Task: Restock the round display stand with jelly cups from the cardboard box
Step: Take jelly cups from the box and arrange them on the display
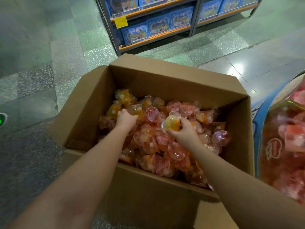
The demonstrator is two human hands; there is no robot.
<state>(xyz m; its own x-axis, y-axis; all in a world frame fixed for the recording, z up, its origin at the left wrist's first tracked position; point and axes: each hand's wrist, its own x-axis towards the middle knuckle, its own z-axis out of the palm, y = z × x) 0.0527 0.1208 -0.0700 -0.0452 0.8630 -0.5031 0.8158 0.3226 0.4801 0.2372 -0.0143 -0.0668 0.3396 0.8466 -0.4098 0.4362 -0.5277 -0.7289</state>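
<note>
From the head camera, both hands reach into the open cardboard box [165, 76] on the floor, which is heaped with jelly cups [153, 142]. The left hand [126, 119] has its fingers curled into the pile at the far left, gripping an orange cup [137, 111]. The right hand [184, 131] grasps a yellow-orange cup [170, 123] just above the heap; the round display stand [280, 138], already holding cups, sits at the right.

matt brown cardboard box [165, 80]; glossy clear plastic jelly cups [165, 146]; polished speckled floor [49, 63]
</note>
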